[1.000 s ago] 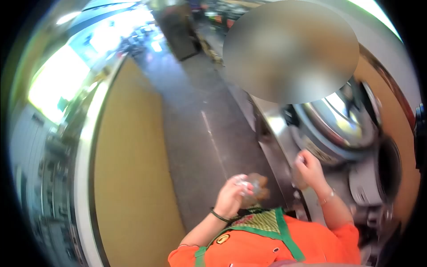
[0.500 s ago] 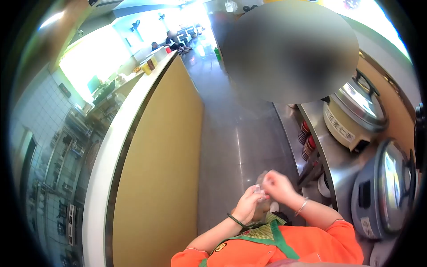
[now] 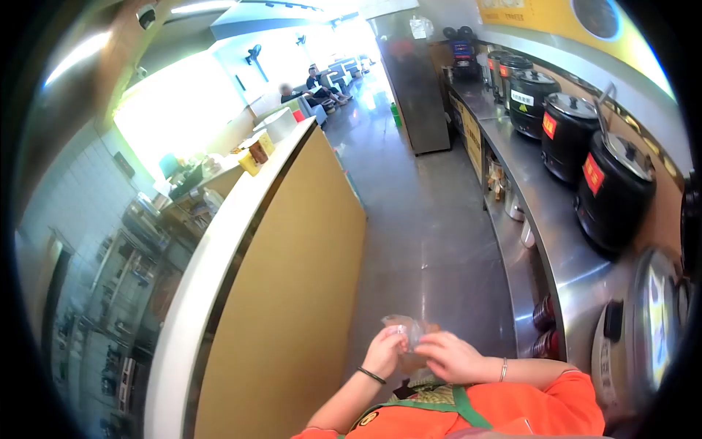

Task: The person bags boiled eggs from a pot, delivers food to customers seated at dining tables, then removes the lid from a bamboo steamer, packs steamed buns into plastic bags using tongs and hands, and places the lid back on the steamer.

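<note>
A piece of thin clear plastic (image 3: 414, 333), loose like a bag or a disposable glove, is held up in front of my body; its exact kind is hard to make out. On its left side, my left hand (image 3: 384, 354) pinches it, a dark bracelet around the wrist. My right hand (image 3: 451, 357) has its fingers closed on the plastic's right side, with a thin bangle at that wrist. Both hands are close together, above the floor and in front of my orange shirt (image 3: 504, 402) and green-edged apron.
A tan partition (image 3: 285, 293) with a white top runs along the left. On the right, a steel counter (image 3: 526, 175) carries several black soup kettles (image 3: 614, 194) and a large cooker (image 3: 647, 329). A steel cabinet (image 3: 413, 88) stands ahead. Seated people (image 3: 314, 88) are far off.
My view has swung and moved along the aisle, so the black kettles and steel cabinet now show. The plastic is more spread out, and my right hand has turned flatter beside the left.
</note>
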